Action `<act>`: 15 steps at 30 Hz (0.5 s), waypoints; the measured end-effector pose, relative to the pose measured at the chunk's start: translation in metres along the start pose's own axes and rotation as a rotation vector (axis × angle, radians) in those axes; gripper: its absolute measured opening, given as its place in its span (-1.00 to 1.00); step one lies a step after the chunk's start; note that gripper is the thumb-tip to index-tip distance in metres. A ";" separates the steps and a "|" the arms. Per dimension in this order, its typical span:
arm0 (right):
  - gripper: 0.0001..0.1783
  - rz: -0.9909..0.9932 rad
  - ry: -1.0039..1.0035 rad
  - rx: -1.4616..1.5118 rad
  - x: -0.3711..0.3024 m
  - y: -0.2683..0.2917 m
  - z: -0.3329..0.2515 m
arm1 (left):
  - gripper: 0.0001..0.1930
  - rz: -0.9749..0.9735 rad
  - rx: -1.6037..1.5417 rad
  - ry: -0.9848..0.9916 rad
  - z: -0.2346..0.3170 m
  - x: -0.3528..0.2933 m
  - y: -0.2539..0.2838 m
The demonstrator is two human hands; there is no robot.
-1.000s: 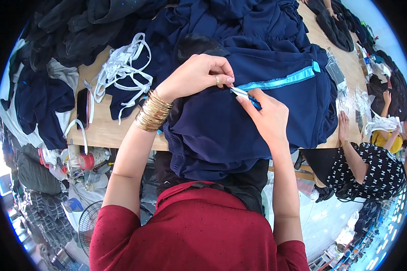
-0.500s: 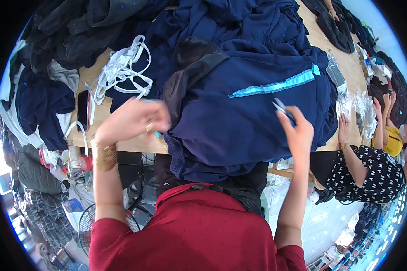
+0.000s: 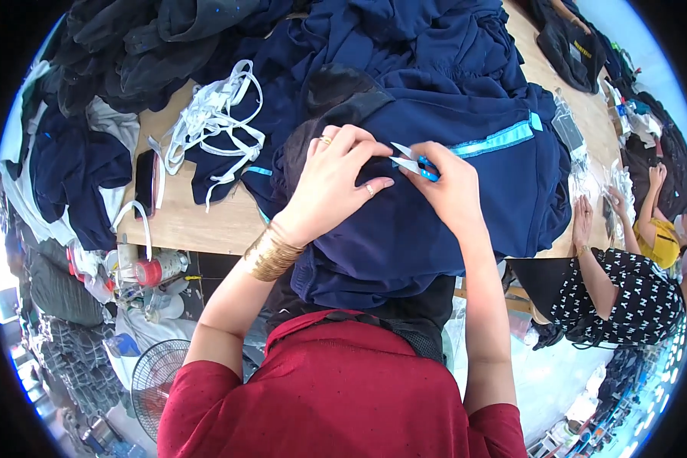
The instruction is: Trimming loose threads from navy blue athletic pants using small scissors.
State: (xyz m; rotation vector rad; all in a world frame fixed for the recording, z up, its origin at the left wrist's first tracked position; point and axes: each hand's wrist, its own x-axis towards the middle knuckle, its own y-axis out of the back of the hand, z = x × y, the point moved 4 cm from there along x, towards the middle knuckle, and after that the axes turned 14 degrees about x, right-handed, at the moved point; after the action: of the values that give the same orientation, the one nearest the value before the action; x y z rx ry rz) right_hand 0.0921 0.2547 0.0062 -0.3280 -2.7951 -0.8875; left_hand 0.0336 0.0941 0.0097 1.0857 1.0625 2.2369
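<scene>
At the table's [image 3: 198,221] near edge: navy cloth [image 3: 404,237] lies spread and overhanging, seemingly so its light-blue strip [image 3: 496,141] faces up.
Right hand [image 3: 450,187]: closed round blue-handled snips [image 3: 428,175], blades parted and pointing left, apparently to keep the tips beside the left fingers.
Left hand [image 3: 336,174]: thumb and forefinger stand apart; whether any thread is held cannot be told.
Strip's left end: mostly hidden behind right hand and snips.
Dark sheer cloth [image 3: 343,88]: partly covered by left hand.
</scene>
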 end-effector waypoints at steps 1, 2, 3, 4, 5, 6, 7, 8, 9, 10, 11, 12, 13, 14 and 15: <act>-0.73 0.013 -0.022 -0.105 -0.002 -0.001 0.004 | -0.66 -0.015 0.042 0.019 -0.001 -0.001 -0.006; -0.77 0.053 0.005 -0.081 -0.004 -0.002 0.003 | -0.69 -0.030 0.084 0.038 -0.002 -0.001 -0.010; -0.77 0.051 0.001 -0.083 -0.008 -0.004 0.005 | -0.69 -0.031 0.080 0.039 -0.002 -0.003 -0.013; -0.77 0.077 -0.023 -0.038 -0.012 -0.005 0.009 | -0.72 -0.033 0.072 0.058 -0.003 -0.004 -0.015; -0.76 0.103 -0.046 0.009 -0.014 -0.005 0.011 | -0.76 -0.035 0.064 0.077 -0.003 -0.005 -0.017; -0.78 0.115 -0.053 0.064 -0.015 -0.006 0.011 | -0.76 -0.038 0.064 0.082 -0.004 -0.007 -0.019; -0.78 0.111 -0.055 0.067 -0.015 -0.008 0.009 | -0.78 -0.008 0.052 0.076 -0.005 -0.007 -0.020; -0.79 0.113 -0.049 0.103 -0.013 -0.009 0.005 | -0.80 0.023 0.040 0.071 -0.005 -0.008 -0.020; -0.79 0.118 -0.042 0.135 -0.012 -0.008 0.002 | -0.80 0.021 0.038 0.070 -0.006 -0.009 -0.021; -0.79 0.118 -0.044 0.135 -0.012 -0.008 0.004 | -0.81 0.050 0.024 0.052 -0.006 -0.009 -0.020; -0.78 0.099 -0.042 0.098 -0.011 -0.009 0.006 | -0.81 0.080 0.009 0.034 -0.005 -0.009 -0.020; -0.76 0.078 -0.038 0.063 -0.011 -0.010 0.008 | -0.81 0.079 0.009 0.035 -0.006 -0.010 -0.021; -0.76 0.077 -0.039 0.064 -0.011 -0.010 0.009 | -0.82 0.109 -0.007 0.037 -0.006 -0.011 -0.021; -0.78 0.112 -0.028 0.102 -0.012 -0.009 0.008 | -0.83 0.139 -0.023 0.039 -0.006 -0.011 -0.021; -0.79 0.147 -0.017 0.141 -0.012 -0.009 0.008 | -0.83 0.138 -0.022 0.041 -0.006 -0.011 -0.020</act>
State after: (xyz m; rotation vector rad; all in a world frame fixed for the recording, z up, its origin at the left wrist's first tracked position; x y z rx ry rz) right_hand 0.1004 0.2504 -0.0080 -0.5121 -2.7868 -0.6553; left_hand 0.0367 0.0964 -0.0141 1.1403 1.0040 2.3826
